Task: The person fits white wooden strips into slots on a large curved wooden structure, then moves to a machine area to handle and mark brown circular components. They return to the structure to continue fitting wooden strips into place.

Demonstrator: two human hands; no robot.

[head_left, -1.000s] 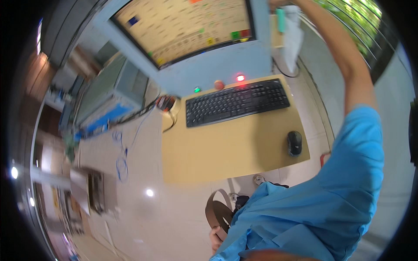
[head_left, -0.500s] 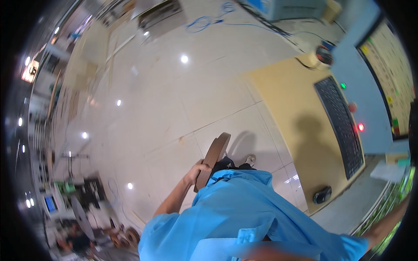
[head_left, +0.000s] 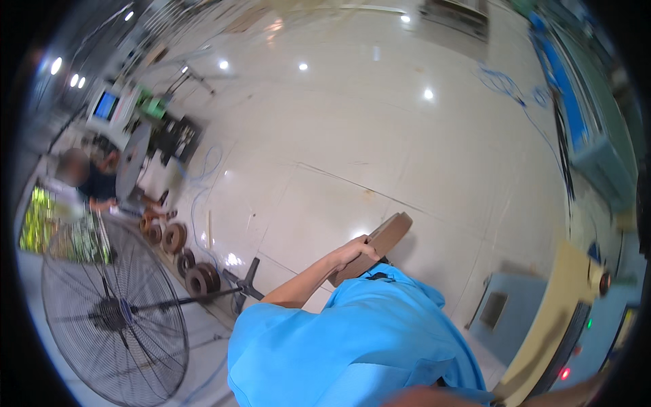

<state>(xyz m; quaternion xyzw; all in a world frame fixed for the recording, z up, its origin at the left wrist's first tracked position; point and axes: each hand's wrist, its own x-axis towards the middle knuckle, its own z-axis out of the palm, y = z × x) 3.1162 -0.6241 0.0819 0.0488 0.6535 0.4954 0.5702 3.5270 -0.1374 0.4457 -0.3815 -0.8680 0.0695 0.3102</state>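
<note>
The person wears a loose, plain, bright sky-blue shirt (head_left: 352,332) with soft creases, filling the view around six o'clock. Its short left sleeve (head_left: 261,336), toward seven, leaves the left forearm (head_left: 298,285) bare; something dark (head_left: 381,276) shows at the twelve o'clock hem.

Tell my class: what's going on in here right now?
The person's left hand holds a brown roll in front of their blue shirt. The right hand is out of view; its forearm shows at the lower right. A large fan stands to the left, near other rolls, with another person beyond. A yellow desk is at right.
</note>
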